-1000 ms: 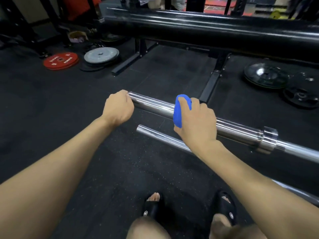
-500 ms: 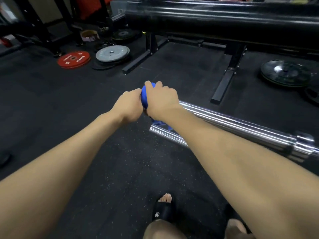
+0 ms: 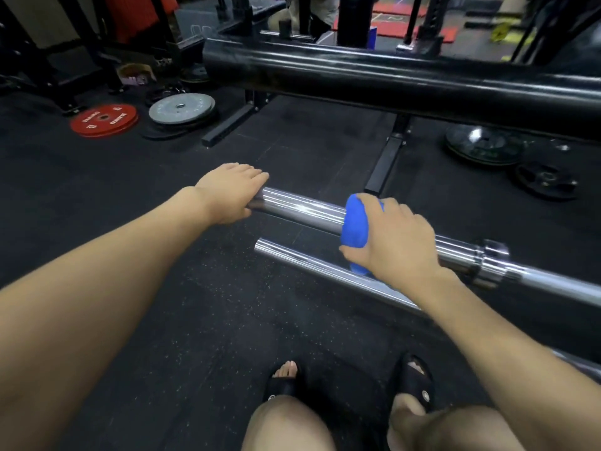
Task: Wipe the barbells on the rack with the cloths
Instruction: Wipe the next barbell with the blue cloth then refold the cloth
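right hand (image 3: 395,237): grasps a blue cloth (image 3: 355,226), fingers curled over the top, thumb under; cloth is wrapped round the upper barbell's sleeve
left hand (image 3: 232,193): caps the free end of the same sleeve, fingers lying over the top of the tube; whether they curl round it underneath, cannot tell
upper barbell (image 3: 302,209): chrome, runs from the left hand down-right to its collar (image 3: 492,263), thinner shaft goes on to the right frame edge
cloth position: about midway along the sleeve, between left hand and collar, a tail of it hanging below the bar
lower barbell (image 3: 309,263): 2nd chrome bar, parallel, nearer the person, passes behind the right forearm
rack: supports not clearly visible here; a thick black tube (image 3: 390,81) crosses above both bars on black feet
floor (image 3: 113,196): black speckled rubber
plates: 1 red plate (image 3: 104,120) and 1 grey plate (image 3: 182,109) far left, dark plates (image 3: 484,144) far right
feet: 2 black slides (image 3: 283,384), bare knees at bottom edge
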